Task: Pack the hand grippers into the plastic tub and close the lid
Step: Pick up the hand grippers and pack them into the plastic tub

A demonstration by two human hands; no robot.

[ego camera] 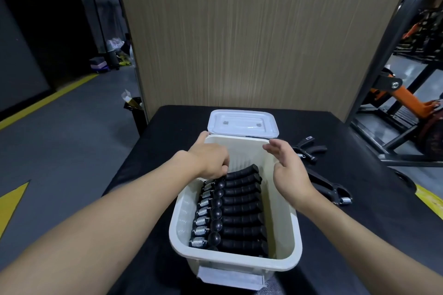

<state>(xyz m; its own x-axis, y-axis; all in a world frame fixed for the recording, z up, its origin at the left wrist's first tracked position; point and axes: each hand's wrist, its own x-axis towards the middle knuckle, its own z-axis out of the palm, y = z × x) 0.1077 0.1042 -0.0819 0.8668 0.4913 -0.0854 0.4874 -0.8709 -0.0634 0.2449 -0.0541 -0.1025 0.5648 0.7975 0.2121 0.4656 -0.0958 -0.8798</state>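
A cream plastic tub (pixel 285 242) stands open on the black table, its white lid (pixel 243 124) hinged back behind it. Several black hand grippers (pixel 239 211) with steel springs lie stacked in a row inside. My left hand (pixel 211 158) reaches into the tub's far end, fingers curled down onto the topmost gripper (pixel 242 172). My right hand (pixel 287 170) hovers over the tub's right rim with fingers relaxed, holding nothing. More loose hand grippers lie on the table to the right, one (pixel 309 148) farther back and another (pixel 333 191) nearer.
The black table (pixel 167 132) backs onto a wood-grain panel (pixel 251 43). Orange and black gym machines (pixel 407 103) stand to the right. Grey floor with yellow lines (pixel 48 100) lies to the left.
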